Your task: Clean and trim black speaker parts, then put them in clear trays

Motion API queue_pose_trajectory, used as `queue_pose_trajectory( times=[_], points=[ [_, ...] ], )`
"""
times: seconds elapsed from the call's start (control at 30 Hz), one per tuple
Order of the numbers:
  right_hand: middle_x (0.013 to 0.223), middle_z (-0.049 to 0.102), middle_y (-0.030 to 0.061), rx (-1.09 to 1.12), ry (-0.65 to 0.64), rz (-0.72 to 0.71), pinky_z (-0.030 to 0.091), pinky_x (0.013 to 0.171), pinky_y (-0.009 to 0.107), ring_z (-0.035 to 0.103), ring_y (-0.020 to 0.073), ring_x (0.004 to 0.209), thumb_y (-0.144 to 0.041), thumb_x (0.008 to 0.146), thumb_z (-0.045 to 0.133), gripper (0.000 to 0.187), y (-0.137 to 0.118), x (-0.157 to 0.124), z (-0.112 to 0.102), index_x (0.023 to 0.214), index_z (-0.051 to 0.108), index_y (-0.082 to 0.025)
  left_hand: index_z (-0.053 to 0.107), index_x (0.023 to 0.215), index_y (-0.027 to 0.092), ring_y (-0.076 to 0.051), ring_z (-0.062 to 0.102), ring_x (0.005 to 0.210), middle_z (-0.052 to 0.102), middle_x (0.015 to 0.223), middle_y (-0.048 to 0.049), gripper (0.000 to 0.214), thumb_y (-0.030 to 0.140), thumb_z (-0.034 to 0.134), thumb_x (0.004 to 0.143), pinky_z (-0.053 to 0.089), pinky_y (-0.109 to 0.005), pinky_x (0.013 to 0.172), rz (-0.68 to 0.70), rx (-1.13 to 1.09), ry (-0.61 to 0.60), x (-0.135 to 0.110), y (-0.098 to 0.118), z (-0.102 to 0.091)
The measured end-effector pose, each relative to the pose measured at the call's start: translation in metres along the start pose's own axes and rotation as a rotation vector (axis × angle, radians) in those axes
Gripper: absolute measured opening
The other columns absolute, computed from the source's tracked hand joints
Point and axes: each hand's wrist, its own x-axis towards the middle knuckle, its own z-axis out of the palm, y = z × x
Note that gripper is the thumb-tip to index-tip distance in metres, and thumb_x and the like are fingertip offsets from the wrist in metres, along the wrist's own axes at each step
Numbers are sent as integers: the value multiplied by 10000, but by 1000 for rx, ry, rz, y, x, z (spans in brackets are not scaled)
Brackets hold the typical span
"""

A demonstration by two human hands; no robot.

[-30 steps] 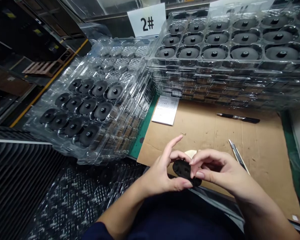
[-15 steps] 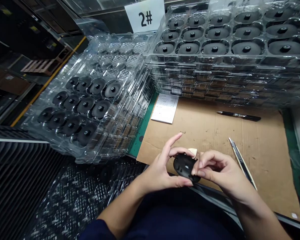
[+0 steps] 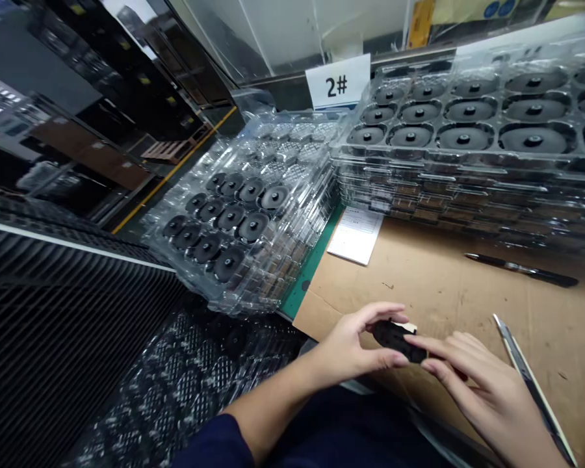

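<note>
Between my two hands is a round black plastic disc (image 3: pixel 394 339), held just above the near edge of the cardboard. My left hand (image 3: pixel 358 344) grips its left side, fingers over the far rim and thumb at the near edge. From the right, my right hand (image 3: pixel 472 377) is closed on the disc, its index finger lying across the face and its thumb at the rim. A small cream-coloured piece (image 3: pixel 409 327) shows behind the disc; I cannot tell what it is. Near my right hand lies a utility knife (image 3: pixel 529 383) with its blade pointing away.
Clear plastic trays (image 3: pixel 283 253) of black discs are stacked at the left, with another tray stack (image 3: pixel 419 175) at the back right. On the cardboard sheet (image 3: pixel 419 273) lie a black pen (image 3: pixel 521 268) and a white paper slip (image 3: pixel 355 235). Behind stands a "2#" sign (image 3: pixel 338 84).
The camera view has swung left and up, so everything sits further right and lower. The disc is tilted more edge-on, and my right index finger now stretches across its face.
</note>
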Motion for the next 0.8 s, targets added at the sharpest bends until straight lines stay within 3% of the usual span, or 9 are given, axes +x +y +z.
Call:
queue_pose_trajectory(
  times=[0.1, 0.2, 0.3, 0.43, 0.5, 0.57, 0.63, 0.7, 0.8],
  points=[
    [705, 582, -6, -1, 190, -22, 424, 602, 193, 547, 100, 654, -219, 891, 490, 176, -6, 14, 10, 1001, 626, -238, 613, 971, 91, -221, 684, 752, 707, 872, -155, 487, 539, 546, 794, 530, -338, 696, -99, -72, 71, 0, -2, -7],
    [667, 583, -17, 30, 186, -50, 421, 575, 187, 557, 96, 619, -250, 904, 465, 187, -3, 22, 17, 963, 642, -238, 652, 785, 98, -177, 656, 598, 685, 634, -79, 411, 496, 555, 807, 508, -272, 584, -94, 42, 154, -16, 19, -25],
    [724, 649, -23, -20, 152, 27, 447, 602, 178, 613, 102, 653, -336, 898, 469, 220, 22, 22, 23, 907, 673, -254, 710, 765, 142, -152, 653, 742, 719, 765, -47, 155, 292, 670, 763, 483, -229, 707, -40, 277, 290, -39, 65, -50],
    [798, 716, -6, -115, 236, 259, 489, 593, 198, 672, 155, 711, -446, 857, 501, 296, 72, 10, 41, 857, 710, -237, 710, 951, 226, -177, 647, 931, 714, 1017, -27, 191, 304, 610, 808, 461, -304, 897, 257, 1100, 486, -44, 132, -95],
    [838, 723, 21, -124, 291, 300, 510, 636, 224, 679, 181, 765, -453, 866, 479, 341, 88, 5, 52, 853, 713, -205, 713, 911, 209, -201, 606, 1031, 686, 1091, -55, 193, 324, 587, 821, 399, -369, 983, 363, 1372, 615, -25, 156, -126],
    [878, 720, 36, -122, 306, 283, 516, 708, 245, 674, 192, 824, -447, 872, 471, 351, 95, 3, 59, 845, 711, -192, 711, 856, 208, -245, 517, 1160, 636, 1189, -63, 199, 348, 572, 827, 225, -495, 1081, 321, 1569, 754, 5, 171, -158],
    [883, 716, 35, -121, 298, 255, 514, 740, 253, 670, 187, 834, -441, 871, 479, 338, 95, 3, 63, 837, 710, -196, 693, 883, 191, -276, 447, 1226, 583, 1261, -71, 227, 347, 531, 854, 106, -584, 1083, 229, 1584, 847, 39, 177, -186],
    [881, 714, 38, -122, 298, 231, 517, 738, 255, 670, 182, 827, -426, 876, 477, 328, 92, 5, 63, 837, 709, -197, 681, 871, 147, -273, 546, 1106, 640, 1152, -98, 250, 323, 503, 874, 269, -570, 1025, 163, 1558, 810, 70, 175, -206],
    [878, 713, 44, -121, 303, 199, 525, 724, 258, 672, 181, 817, -403, 886, 468, 320, 88, 6, 61, 836, 706, -195, 646, 890, 116, -230, 618, 932, 668, 982, -54, 270, 360, 533, 863, 466, -444, 868, 85, 1545, 697, 98, 163, -217]
  ],
)
